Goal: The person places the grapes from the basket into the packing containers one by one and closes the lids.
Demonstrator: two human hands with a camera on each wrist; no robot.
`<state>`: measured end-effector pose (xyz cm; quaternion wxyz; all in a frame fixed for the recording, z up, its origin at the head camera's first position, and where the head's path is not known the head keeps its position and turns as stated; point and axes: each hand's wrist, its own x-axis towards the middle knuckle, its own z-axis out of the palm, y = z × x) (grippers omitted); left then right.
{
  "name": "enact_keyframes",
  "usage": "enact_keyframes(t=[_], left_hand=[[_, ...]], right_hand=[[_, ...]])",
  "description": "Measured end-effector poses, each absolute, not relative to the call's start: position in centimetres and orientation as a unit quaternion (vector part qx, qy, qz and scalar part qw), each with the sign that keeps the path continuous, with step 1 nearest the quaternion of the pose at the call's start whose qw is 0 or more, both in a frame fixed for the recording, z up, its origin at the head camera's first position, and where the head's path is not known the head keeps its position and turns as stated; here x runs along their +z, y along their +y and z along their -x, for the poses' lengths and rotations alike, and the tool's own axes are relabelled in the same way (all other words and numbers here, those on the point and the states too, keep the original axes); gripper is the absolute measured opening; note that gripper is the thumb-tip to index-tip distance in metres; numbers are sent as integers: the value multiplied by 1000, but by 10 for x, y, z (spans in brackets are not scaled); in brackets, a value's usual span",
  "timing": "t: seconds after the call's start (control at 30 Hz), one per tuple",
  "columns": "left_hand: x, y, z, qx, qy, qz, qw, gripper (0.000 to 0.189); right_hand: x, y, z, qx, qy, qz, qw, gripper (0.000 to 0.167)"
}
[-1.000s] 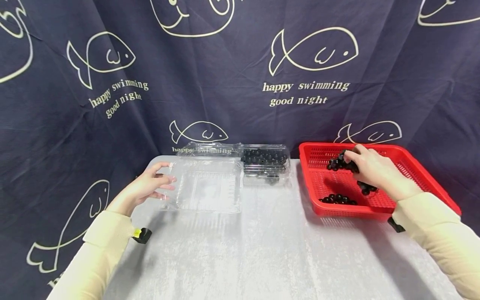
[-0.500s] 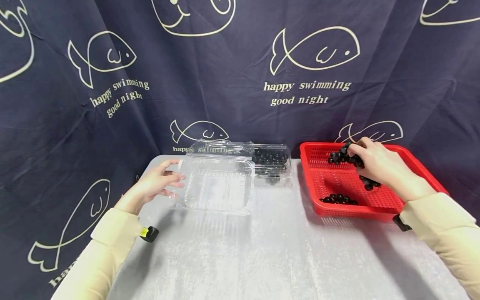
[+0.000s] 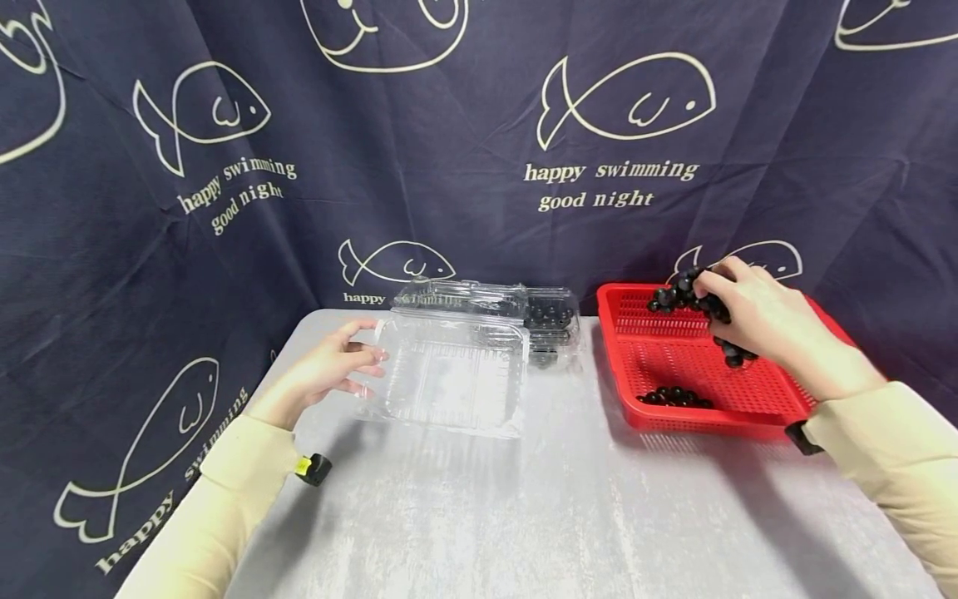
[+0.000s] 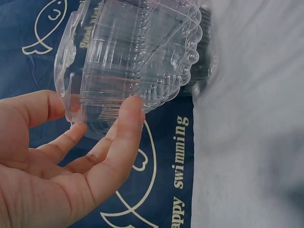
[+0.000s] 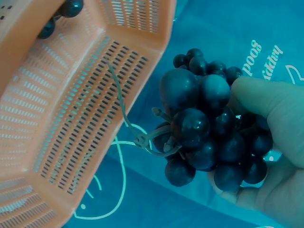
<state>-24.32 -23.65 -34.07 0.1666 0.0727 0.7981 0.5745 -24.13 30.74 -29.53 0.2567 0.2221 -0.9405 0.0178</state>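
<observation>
A clear container (image 3: 452, 378) is held by the left hand (image 3: 329, 366), dark grapes (image 3: 683, 291) by the right hand (image 3: 767, 316), a red basket (image 3: 677, 358) below.

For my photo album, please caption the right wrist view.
A right-hand grip holds a bunch of dark grapes near a perforated plastic basket with more grapes inside.

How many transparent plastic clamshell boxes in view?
2. One open box is held by the person's left hand; the second box, holding dark round grapes, is behind it to the right, partly covered. Others could be hidden.
</observation>
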Motion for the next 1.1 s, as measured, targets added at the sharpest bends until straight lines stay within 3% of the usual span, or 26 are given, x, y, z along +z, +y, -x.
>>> enact_keyframes(t=[0.5, 1.1], left_hand=[[-346, -210, 243, 569, 797, -84, 186, 55], [-361, -186, 240, 579, 782, -88, 216, 51]], right_hand=[[-273, 294, 230, 27, -939, -218, 265, 43], [-268, 272, 221, 46, -902, -260, 342, 41]])
